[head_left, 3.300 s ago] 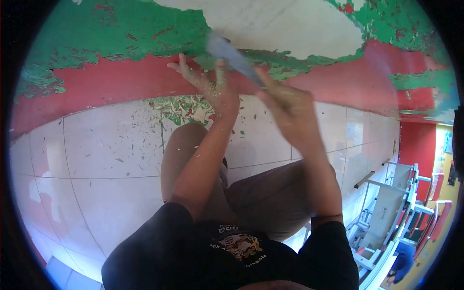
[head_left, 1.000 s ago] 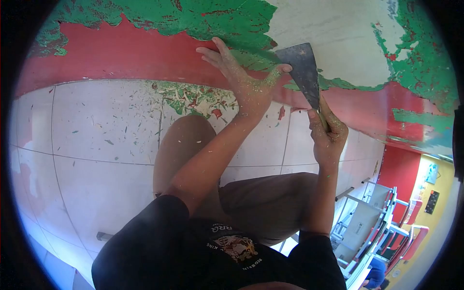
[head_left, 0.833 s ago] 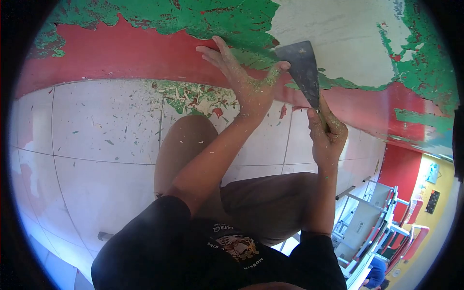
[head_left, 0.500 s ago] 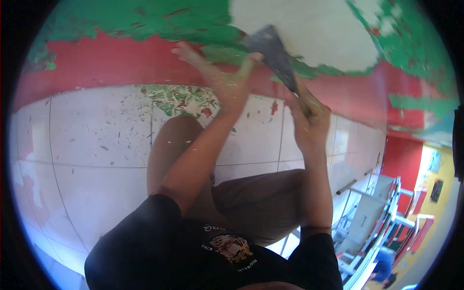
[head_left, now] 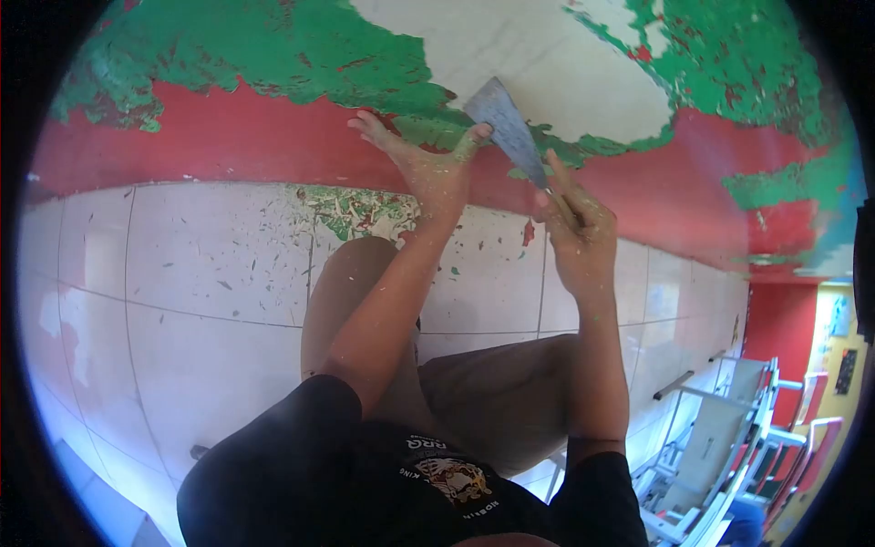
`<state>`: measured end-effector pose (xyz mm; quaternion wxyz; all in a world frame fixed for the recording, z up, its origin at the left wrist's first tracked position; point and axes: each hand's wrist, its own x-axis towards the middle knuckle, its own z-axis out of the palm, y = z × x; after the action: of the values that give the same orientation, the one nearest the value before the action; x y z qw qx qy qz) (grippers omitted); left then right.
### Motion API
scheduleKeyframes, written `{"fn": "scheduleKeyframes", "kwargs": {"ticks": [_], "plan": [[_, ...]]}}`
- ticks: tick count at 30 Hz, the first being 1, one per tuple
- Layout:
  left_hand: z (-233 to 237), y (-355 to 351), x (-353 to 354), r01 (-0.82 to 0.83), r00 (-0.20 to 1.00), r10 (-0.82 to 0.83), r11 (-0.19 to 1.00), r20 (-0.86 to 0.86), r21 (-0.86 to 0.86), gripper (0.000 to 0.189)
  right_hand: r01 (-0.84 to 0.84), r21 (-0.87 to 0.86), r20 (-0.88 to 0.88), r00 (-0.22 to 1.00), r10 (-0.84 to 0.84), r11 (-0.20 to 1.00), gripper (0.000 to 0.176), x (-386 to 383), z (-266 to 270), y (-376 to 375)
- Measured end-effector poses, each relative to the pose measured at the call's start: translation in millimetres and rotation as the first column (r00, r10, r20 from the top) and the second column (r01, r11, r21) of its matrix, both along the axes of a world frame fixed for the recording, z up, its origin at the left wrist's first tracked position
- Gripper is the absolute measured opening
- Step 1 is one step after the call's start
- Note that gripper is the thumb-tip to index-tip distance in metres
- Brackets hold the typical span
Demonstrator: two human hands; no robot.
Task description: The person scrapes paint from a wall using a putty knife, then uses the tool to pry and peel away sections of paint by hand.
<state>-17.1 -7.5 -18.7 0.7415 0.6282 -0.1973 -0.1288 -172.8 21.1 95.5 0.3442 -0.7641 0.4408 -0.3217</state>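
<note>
A scraper (head_left: 509,130) with a wide grey blade is held by its handle in my right hand (head_left: 581,223), fingers closed round it. Its blade lies over the edge between a bare pale patch (head_left: 565,73) and green paint (head_left: 401,68) on the wall. My left hand (head_left: 430,169) is spread open before the red band (head_left: 264,137), its thumb tip close to or touching the blade's left edge; contact is hard to tell.
Paint flakes (head_left: 351,211) in green, red and white lie on the white floor tiles (head_left: 210,365) along the wall's foot. My bent legs (head_left: 501,392) are below my arms. Stacked metal-framed furniture (head_left: 720,438) stands at the lower right, with part of a person beside it.
The view has shifted slightly. The scraper blade and my right hand have moved a little downward in view, and the blurred hands now look sharper. My left hand stays spread.
</note>
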Motion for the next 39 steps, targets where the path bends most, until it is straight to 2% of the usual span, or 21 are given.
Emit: {"fn": "scheduleKeyframes", "kwargs": {"ticks": [2,6,8,12,14,15,17,18,20,21,23,24,26,27,29,30,32,37,39], "plan": [[-0.5,-0.1,-1.1,0.004,1.000,-0.004,1.000,0.008,-0.028,0.158,0.027,-0.032,-0.202,0.979,-0.033,0.999,0.041,2.3,15.2,1.4],[-2.3,-0.3,-1.4,-0.002,1.000,0.002,1.000,-0.002,-0.011,0.156,0.044,0.047,-0.139,0.990,-0.038,0.998,0.041,11.0,26.2,0.4],[-8.4,-2.2,-1.1,-0.014,0.999,0.015,0.999,0.030,-0.053,0.153,0.029,-0.006,-0.285,0.958,-0.029,1.000,0.040,19.7,35.4,1.6],[-9.2,-5.5,0.0,-0.060,0.997,0.063,0.996,0.044,-0.061,0.156,0.010,-0.105,-0.359,0.932,-0.047,0.994,0.040,18.8,30.8,-8.3],[-0.4,-0.4,0.3,-0.074,0.995,0.084,0.986,0.058,-0.149,0.131,0.024,-0.107,-0.342,0.938,-0.060,0.994,0.042,23.4,33.6,-7.1],[-3.3,0.7,1.4,-0.076,0.995,0.084,0.987,0.049,-0.145,0.131,0.023,-0.104,-0.352,0.934,-0.058,0.994,0.042,33.2,32.2,-8.7],[-11.9,3.8,5.1,-0.009,0.992,-0.021,0.972,-0.126,-0.236,0.095,-0.222,-0.110,-0.485,0.863,0.143,0.969,0.043,67.3,22.7,-10.5],[-15.3,5.7,6.8,-0.001,0.993,-0.028,0.971,-0.119,-0.238,0.095,-0.214,-0.114,-0.479,0.867,0.135,0.970,0.043,82.2,20.4,-8.3],[-23.4,10.4,14.4,0.029,0.993,-0.063,0.950,-0.100,-0.311,0.069,-0.322,-0.160,-0.586,0.792,0.173,0.933,0.039,110.4,16.0,-7.1],[-22.4,13.6,15.3,0.015,0.992,-0.051,0.952,-0.112,-0.306,0.069,-0.334,-0.151,-0.594,0.783,0.185,0.930,0.039,108.6,16.5,-7.3],[-13.4,16.2,14.6,0.071,0.984,-0.108,0.966,-0.141,-0.247,0.085,-0.238,-0.019,-0.487,0.851,0.199,0.971,0.040,87.5,24.6,-7.3],[-11.5,13.6,14.2,0.060,0.985,-0.098,0.967,-0.144,-0.249,0.085,-0.249,-0.020,-0.490,0.847,0.207,0.968,0.040,74.3,27.4,-6.3],[-11.8,9.5,11.8,0.076,0.996,-0.082,0.986,-0.034,-0.147,0.113,-0.127,-0.060,-0.411,0.907,0.091,0.990,0.040,47.0,27.7,-2.2],[-11.3,6.8,9.9,0.086,0.995,-0.091,0.986,-0.032,-0.141,0.113,-0.117,-0.054,-0.408,0.909,0.085,0.992,0.040,40.4,27.3,-1.1],[-11.8,-0.4,5.2,0.041,0.999,-0.038,0.992,0.027,-0.121,0.145,0.003,-0.041,-0.239,0.971,-0.013,0.999,0.045,26.3,26.1,2.8],[-13.3,-3.1,5.3,0.046,0.999,-0.043,0.992,0.023,-0.120,0.145,0.042,-0.043,-0.214,0.975,-0.050,0.998,0.047,19.5,18.9,0.8],[-16.4,-4.2,4.1,0.019,0.996,-0.013,0.998,0.091,-0.062,0.158,0.056,-0.060,-0.215,0.974,-0.068,0.997,0.047,13.2,9.3,1.3],[-11.3,2.2,5.9,0.075,0.993,-0.071,0.997,0.091,-0.036,0.155,0.066,-0.029,-0.203,0.977,-0.071,0.997,0.046,12.5,16.5,-3.1],[-11.0,0.4,4.9,0.073,0.993,-0.070,0.997,0.093,-0.030,0.156,0.056,-0.060,-0.282,0.957,-0.071,0.997,0.045,11.0,23.4,-3.1]]}}
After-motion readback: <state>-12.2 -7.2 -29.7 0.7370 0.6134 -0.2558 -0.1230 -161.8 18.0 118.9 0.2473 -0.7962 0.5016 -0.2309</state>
